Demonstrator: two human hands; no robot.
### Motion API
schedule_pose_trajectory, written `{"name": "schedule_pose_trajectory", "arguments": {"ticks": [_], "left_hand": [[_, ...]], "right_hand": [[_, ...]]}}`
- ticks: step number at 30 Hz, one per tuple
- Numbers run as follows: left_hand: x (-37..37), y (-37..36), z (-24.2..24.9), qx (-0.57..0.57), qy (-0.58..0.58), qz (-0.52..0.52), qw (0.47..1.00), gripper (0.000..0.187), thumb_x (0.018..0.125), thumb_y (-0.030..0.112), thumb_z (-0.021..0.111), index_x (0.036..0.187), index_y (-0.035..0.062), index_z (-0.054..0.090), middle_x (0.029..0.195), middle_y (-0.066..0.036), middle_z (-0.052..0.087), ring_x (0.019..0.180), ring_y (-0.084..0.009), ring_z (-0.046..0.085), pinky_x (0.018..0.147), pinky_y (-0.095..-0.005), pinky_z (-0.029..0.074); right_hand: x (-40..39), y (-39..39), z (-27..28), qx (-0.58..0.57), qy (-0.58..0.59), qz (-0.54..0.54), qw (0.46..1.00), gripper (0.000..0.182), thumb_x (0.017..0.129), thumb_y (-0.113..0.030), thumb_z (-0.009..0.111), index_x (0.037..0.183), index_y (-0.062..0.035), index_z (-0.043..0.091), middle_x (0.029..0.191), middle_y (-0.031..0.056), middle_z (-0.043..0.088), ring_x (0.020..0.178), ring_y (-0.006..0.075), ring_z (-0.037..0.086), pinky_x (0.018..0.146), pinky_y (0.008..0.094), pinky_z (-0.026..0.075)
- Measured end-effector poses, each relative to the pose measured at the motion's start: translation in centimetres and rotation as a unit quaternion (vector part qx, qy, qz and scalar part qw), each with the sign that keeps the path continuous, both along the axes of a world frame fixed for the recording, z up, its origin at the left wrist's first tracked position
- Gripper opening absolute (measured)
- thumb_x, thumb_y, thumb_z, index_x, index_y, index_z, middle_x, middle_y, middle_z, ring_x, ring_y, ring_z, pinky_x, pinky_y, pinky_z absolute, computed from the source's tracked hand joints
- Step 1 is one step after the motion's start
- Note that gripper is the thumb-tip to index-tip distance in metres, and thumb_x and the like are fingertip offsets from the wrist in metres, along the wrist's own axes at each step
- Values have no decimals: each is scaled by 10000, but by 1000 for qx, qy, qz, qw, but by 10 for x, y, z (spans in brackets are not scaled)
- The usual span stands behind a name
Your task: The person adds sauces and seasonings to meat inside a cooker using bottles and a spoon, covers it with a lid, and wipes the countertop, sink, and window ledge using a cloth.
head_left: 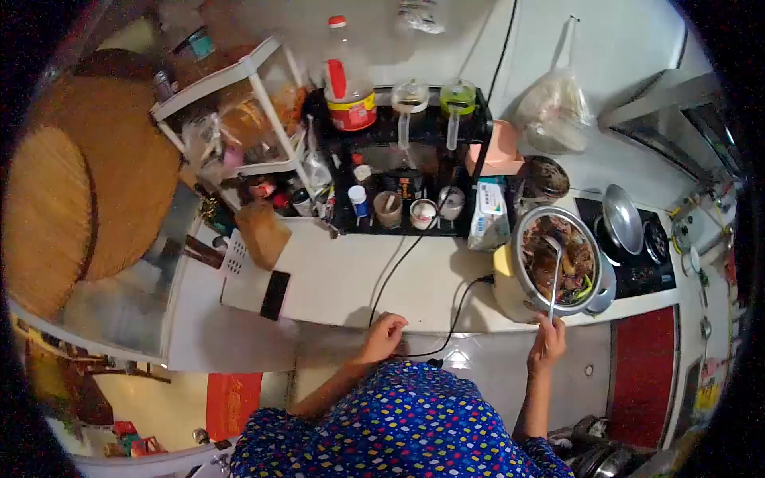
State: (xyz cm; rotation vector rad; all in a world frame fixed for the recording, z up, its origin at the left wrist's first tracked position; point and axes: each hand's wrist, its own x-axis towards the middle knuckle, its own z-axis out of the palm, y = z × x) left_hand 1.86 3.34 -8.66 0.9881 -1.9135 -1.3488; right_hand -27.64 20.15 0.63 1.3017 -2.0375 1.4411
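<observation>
Nearest, the left hand (384, 338) hangs half-curled at the counter (343, 279) edge beside a black cord (460, 309), though whether it grips anything I cannot tell, while the right hand (547, 341) closes round the handle of a spoon (554, 279) reaching into dark food in the open pot (510, 291), at the counter's right. A hard stir could push food over the rim, and a snagged arm could tug the cord, whose lower end is hard to trace; beyond, the shiny metal piece (623, 219) by the stove (625, 279) may be lid or pan
</observation>
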Motion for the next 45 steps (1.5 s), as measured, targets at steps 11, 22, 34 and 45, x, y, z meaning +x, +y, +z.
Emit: {"name": "schedule_pose_trajectory", "arguments": {"ticks": [11,22,34,45], "left_hand": [[22,-8,-19,-4,-29,4,1000,132,839,7,525,950,42,585,907,-79,578,787,-182,587,689,-281,490],[50,-79,-7,-64,6,-25,998,126,809,4,533,903,66,592,865,-82,570,738,-218,577,636,-292,468],[100,-137,-44,-57,-19,6,998,165,790,-37,523,918,46,586,879,-93,588,767,-214,598,649,-295,486],[57,-165,-15,-73,39,-42,996,151,809,-35,519,919,43,585,851,-83,582,788,-204,603,657,-280,482]], "right_hand": [[14,4,-6,146,12,4,989,310,770,50,593,1030,-109,653,964,184,583,815,300,594,693,326,474],[19,-10,-30,102,94,-27,990,282,853,3,535,1128,-7,593,1036,141,537,939,233,541,777,307,453],[42,-28,-56,115,67,-88,987,270,863,-2,547,1132,10,573,1039,116,539,891,182,561,774,274,464],[54,-25,-45,93,57,-144,984,404,752,17,662,1145,-24,576,979,134,585,856,240,598,717,316,505]]}}
